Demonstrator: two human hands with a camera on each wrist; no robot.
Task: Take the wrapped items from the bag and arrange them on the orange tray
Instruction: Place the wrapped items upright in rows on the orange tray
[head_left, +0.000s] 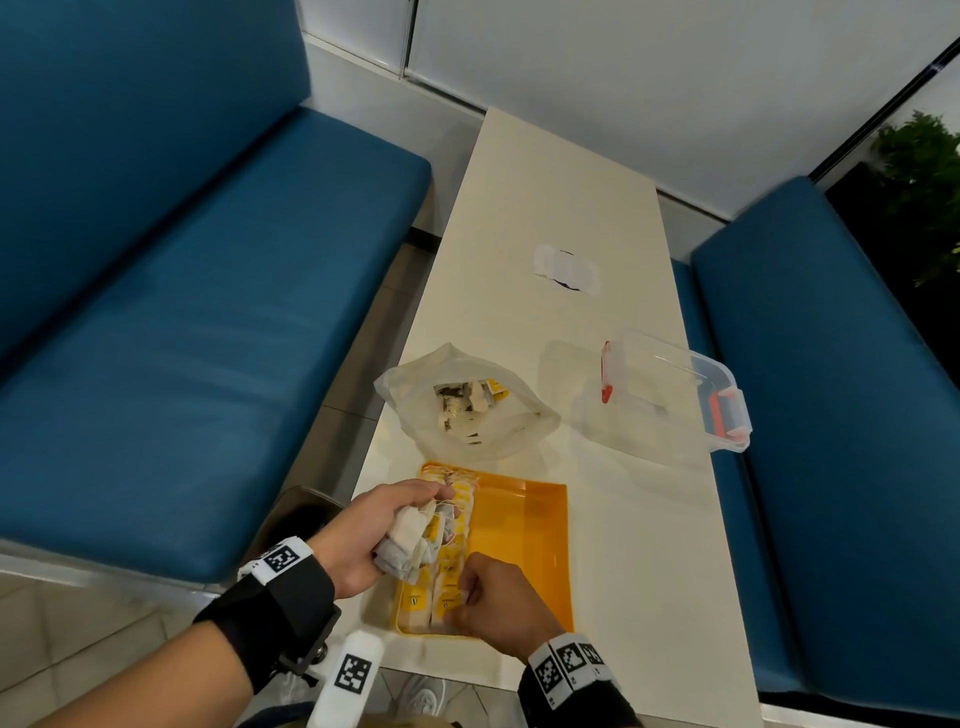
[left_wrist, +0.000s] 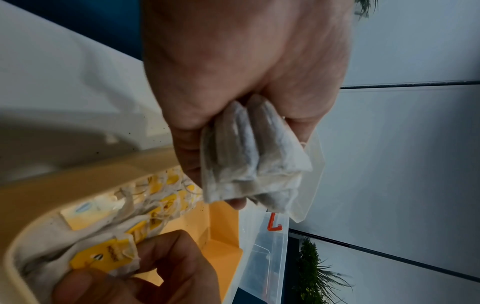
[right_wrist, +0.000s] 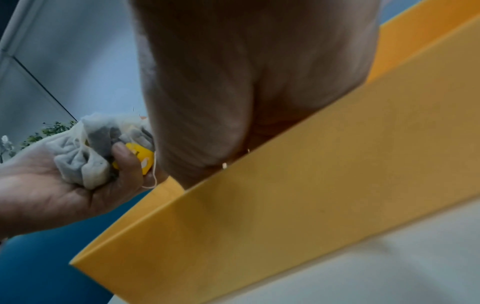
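Observation:
My left hand (head_left: 374, 530) grips a bundle of white tea bags (head_left: 410, 543) with strings and yellow tags over the left side of the orange tray (head_left: 524, 535). The same bundle (left_wrist: 249, 156) fills the left wrist view. My right hand (head_left: 493, 597) pinches one tea bag with a yellow tag (left_wrist: 106, 259) at the near end of a row of tea bags (head_left: 452, 551) lying along the tray's left side. Beyond the tray, the clear plastic bag (head_left: 467, 405) lies open with more tea bags inside. In the right wrist view the tray wall (right_wrist: 298, 195) hides my right fingers.
A clear plastic box (head_left: 670, 389) with red clips stands on the table's right side. A white label or packet (head_left: 566, 267) lies farther back. Blue bench seats (head_left: 182, 322) flank the narrow cream table (head_left: 639, 545).

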